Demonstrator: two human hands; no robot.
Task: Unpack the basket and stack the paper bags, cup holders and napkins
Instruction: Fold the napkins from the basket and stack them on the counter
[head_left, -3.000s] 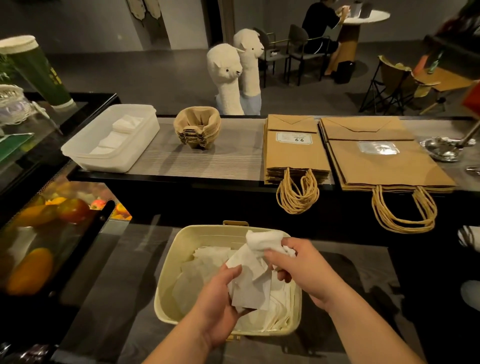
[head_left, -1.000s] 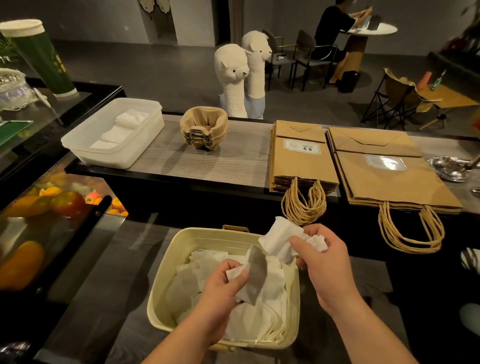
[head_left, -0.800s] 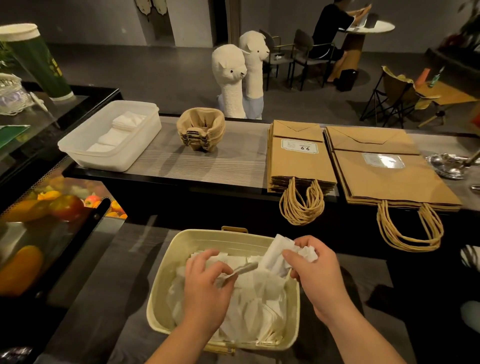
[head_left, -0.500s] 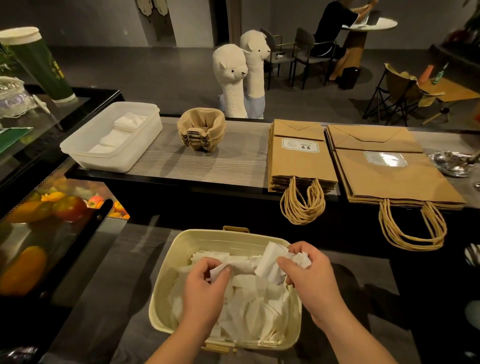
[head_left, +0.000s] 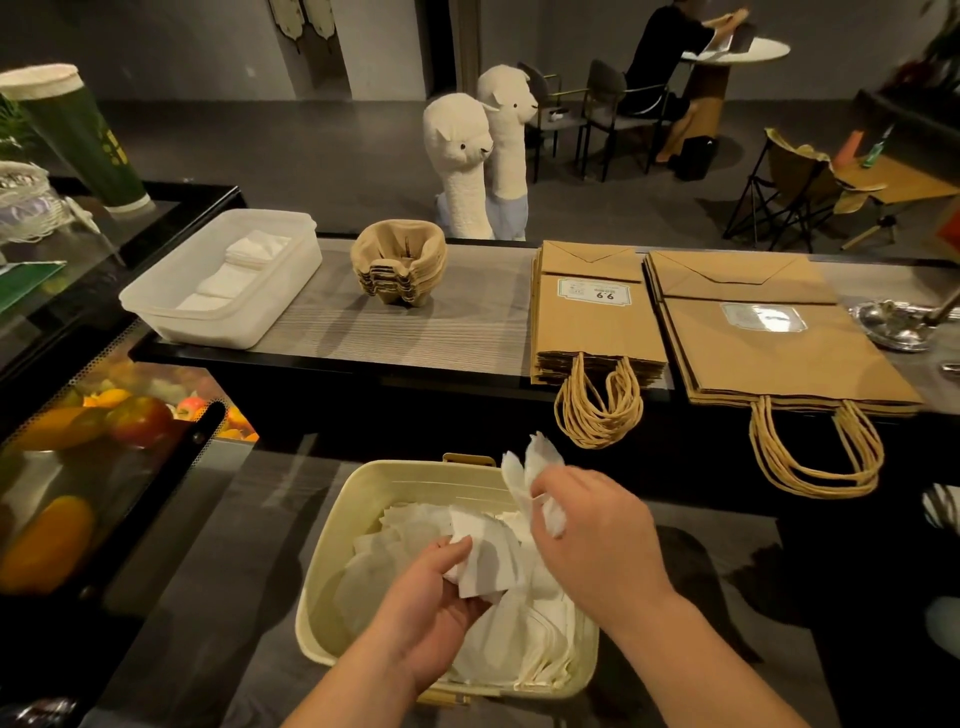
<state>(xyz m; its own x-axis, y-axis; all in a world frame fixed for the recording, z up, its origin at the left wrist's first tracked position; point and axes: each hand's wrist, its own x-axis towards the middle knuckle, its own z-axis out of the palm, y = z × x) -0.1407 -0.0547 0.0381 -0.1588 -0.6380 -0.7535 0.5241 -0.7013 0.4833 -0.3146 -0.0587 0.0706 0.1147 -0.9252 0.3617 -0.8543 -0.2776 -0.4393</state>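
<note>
A cream basket (head_left: 374, 493) on the near counter holds a loose heap of white napkins (head_left: 524, 639). My left hand (head_left: 436, 597) pinches a folded napkin (head_left: 485, 558) just above the heap. My right hand (head_left: 592, 535) grips a small bunch of napkins (head_left: 530, 467) over the basket's far right corner. On the raised counter behind stand a white tub (head_left: 291, 270) with stacked napkins (head_left: 254, 249), a pile of brown cup holders (head_left: 400, 265), and two stacks of brown paper bags, a small stack (head_left: 592, 322) and a large stack (head_left: 769, 343).
Two plush alpacas (head_left: 467, 156) stand behind the raised counter. A glass case with fruit (head_left: 78, 441) lies to the left, with a tall green cup (head_left: 78, 135) above it. A metal dish (head_left: 893, 322) sits at the far right. A person sits at a distant table (head_left: 737, 49).
Both hands dipped into the basket, then came up again. My right hand has lifted its bunch of napkins above the rim, and my left hand has raised a folded napkin off the heap.
</note>
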